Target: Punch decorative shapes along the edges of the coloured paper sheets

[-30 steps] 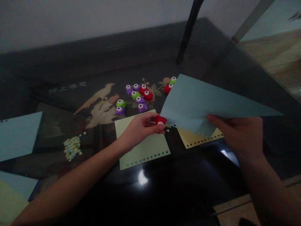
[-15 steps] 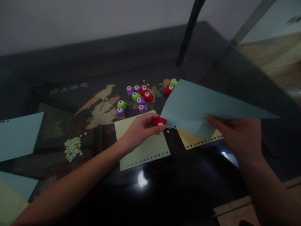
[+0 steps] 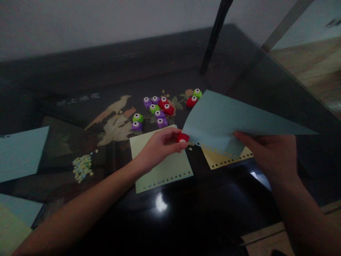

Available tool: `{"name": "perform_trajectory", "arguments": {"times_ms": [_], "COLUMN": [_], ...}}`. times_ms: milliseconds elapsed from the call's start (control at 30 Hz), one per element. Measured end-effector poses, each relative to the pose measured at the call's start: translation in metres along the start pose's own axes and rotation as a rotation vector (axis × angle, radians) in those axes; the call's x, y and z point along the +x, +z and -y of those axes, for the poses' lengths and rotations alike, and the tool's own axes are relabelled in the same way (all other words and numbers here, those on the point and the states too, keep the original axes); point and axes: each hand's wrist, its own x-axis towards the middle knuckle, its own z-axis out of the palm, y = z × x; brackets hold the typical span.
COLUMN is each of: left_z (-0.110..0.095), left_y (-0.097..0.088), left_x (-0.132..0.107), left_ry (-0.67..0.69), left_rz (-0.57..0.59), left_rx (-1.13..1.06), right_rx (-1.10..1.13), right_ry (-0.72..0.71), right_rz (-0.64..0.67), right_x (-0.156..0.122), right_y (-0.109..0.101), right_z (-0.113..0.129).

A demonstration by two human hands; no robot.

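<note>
Between the thumb and fingers of my left hand [image 3: 160,144] is a small red craft punch [image 3: 183,137], set against the left corner of a blue sheet of paper [image 3: 226,117]. My right hand [image 3: 269,153] pinches that sheet by its near edge, holding it raised and slanted. A row of small punched holes runs along the sheet's lower left edge. Under my left hand lies a pale green sheet [image 3: 162,174] with holes along its near edge. A yellow sheet [image 3: 213,160], also punched, is partly covered by the blue one.
Several purple, green and red punches [image 3: 160,114] cluster beyond my left hand; a red punch [image 3: 191,102] and a green one [image 3: 197,93] stand behind the blue sheet. Paper cut-outs [image 3: 82,167] are heaped at left, beside more blue paper [image 3: 21,153]. A dark pole [image 3: 215,37] rises behind.
Hardly anything differs. The blue sheet's far corner has shifted very slightly to the right; both hands keep their grips.
</note>
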Motion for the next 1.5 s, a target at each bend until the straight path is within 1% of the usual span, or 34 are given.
{"name": "perform_trajectory", "arguments": {"times_ms": [100,267,500,633,867,1033,1233,1500], "left_z": [0.001,0.0,-0.001,-0.001,-0.002,-0.002,-0.001,-0.003], "left_y": [0.0,0.001,0.0,0.0,0.001,0.002,0.003,0.005], "left_x": [0.0,0.0,0.0,0.0,-0.001,-0.001,-0.001,-0.003], "left_ry": [0.006,0.01,0.007,0.004,-0.001,0.002,0.017,0.025], "left_rz": [-0.006,-0.006,0.0,-0.008,-0.018,-0.018,-0.014,-0.044], "left_rx": [0.007,0.014,0.012,0.016,-0.003,-0.005,-0.005,-0.012], "right_rx": [-0.021,0.049,0.049,0.019,0.004,-0.003,0.012,-0.001], "right_ry": [0.001,0.004,-0.021,0.007,-0.009,-0.009,-0.055,-0.015], "right_rz": [-0.001,-0.001,-0.008,-0.005,-0.003,-0.006,-0.007,-0.003], "right_x": [0.0,0.0,0.001,0.0,-0.002,-0.001,0.001,-0.003], "right_y": [0.0,0.001,0.0,-0.001,-0.001,0.0,0.0,0.0], "right_z": [-0.001,0.004,0.006,0.004,-0.005,0.001,0.007,0.001]}}
